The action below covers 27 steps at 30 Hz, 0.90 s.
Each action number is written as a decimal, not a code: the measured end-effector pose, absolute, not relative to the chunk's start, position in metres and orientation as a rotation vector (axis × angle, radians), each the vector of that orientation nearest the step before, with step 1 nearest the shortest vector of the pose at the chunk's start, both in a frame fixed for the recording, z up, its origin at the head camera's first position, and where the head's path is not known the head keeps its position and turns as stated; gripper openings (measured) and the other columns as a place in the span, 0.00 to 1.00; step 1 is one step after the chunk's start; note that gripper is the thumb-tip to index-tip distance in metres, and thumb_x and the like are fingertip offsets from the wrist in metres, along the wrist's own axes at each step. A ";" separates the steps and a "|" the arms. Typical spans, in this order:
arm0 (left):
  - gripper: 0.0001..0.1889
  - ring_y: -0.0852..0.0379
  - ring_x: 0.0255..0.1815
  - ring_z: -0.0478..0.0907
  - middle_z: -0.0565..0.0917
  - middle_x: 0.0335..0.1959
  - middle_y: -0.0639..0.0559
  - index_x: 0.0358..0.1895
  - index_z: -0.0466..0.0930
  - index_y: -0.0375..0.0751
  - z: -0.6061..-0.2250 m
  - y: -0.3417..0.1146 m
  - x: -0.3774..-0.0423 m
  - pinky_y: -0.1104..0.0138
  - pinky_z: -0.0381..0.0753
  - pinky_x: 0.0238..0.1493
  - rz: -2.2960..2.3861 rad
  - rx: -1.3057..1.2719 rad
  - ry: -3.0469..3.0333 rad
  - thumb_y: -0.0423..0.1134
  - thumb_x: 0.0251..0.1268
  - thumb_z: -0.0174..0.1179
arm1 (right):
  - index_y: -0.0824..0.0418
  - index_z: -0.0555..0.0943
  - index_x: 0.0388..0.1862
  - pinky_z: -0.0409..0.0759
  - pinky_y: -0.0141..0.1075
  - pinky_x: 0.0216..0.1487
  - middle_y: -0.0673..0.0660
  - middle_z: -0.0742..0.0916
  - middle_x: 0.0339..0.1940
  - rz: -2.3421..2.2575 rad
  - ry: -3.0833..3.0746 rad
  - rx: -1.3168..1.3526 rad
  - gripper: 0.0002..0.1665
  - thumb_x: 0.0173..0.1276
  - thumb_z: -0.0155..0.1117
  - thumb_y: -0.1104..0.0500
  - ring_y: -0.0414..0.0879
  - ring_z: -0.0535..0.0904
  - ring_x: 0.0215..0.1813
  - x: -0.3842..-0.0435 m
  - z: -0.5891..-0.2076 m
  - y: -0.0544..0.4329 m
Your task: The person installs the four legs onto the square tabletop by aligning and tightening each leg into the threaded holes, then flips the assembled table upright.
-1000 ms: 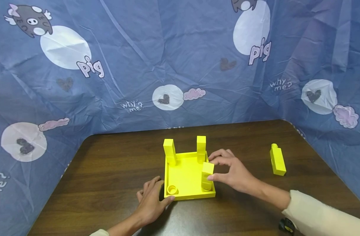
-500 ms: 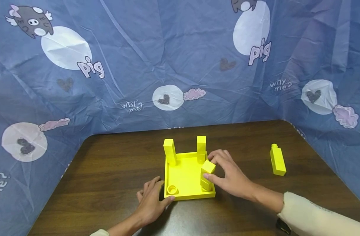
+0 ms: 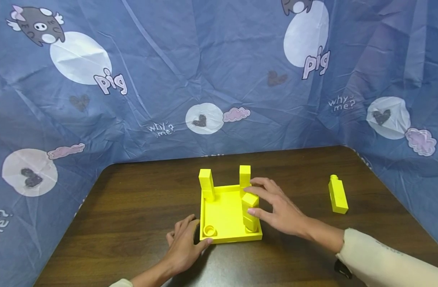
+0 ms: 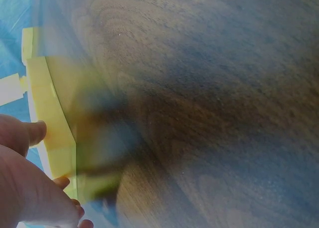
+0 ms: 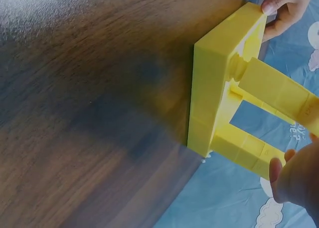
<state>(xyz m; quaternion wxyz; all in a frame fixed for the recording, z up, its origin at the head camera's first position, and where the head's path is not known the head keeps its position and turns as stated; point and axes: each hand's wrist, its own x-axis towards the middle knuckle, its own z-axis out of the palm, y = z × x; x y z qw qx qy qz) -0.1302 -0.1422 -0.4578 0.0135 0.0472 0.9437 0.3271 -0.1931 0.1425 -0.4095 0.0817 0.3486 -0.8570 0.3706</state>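
A small upside-down yellow toy table lies on the dark table. Its square top (image 3: 222,217) has a raised rim, and two yellow legs (image 3: 206,184) stand upright at its far corners. My left hand (image 3: 184,244) grips the near left corner, thumb on the front rim, beside a round socket (image 3: 210,230). At the near right corner a third leg (image 3: 248,219) leans slightly to the left. My right hand (image 3: 283,207) holds this leg near its upper end, thumb on its side and fingers around the back. The right wrist view shows the leg (image 5: 279,88) at its socket.
A loose yellow leg (image 3: 338,195) with a narrow knobbed end lies on the wooden table (image 3: 140,207) to the right. Blue patterned cloth (image 3: 219,71) hangs behind and at both sides of the table.
My right hand's fingers have shifted round the near right leg, from behind it toward its far side. The leg has turned and its top has moved slightly left. My left hand has stayed put.
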 end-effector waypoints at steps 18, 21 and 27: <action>0.28 0.40 0.66 0.58 0.65 0.69 0.37 0.59 0.74 0.37 -0.458 -0.142 -0.130 0.41 0.49 0.52 1.031 0.143 2.947 0.49 0.59 0.67 | 0.55 0.70 0.36 0.68 0.46 0.54 0.56 0.77 0.54 1.539 -2.554 0.813 0.24 0.52 0.78 0.56 0.47 0.71 0.54 -0.199 -0.411 0.135; 0.28 0.40 0.66 0.58 0.65 0.68 0.37 0.59 0.74 0.37 -0.458 -0.142 -0.130 0.41 0.49 0.53 1.026 0.139 2.951 0.49 0.58 0.67 | 0.56 0.69 0.46 0.65 0.49 0.56 0.55 0.73 0.58 1.585 -2.606 0.864 0.24 0.58 0.74 0.55 0.50 0.67 0.58 -0.198 -0.413 0.138; 0.29 0.41 0.66 0.58 0.66 0.68 0.37 0.58 0.74 0.36 -0.459 -0.142 -0.130 0.41 0.49 0.53 1.023 0.138 2.956 0.49 0.58 0.67 | 0.51 0.68 0.69 0.64 0.57 0.57 0.53 0.68 0.67 1.647 -2.643 1.003 0.34 0.66 0.65 0.55 0.56 0.64 0.64 -0.203 -0.408 0.146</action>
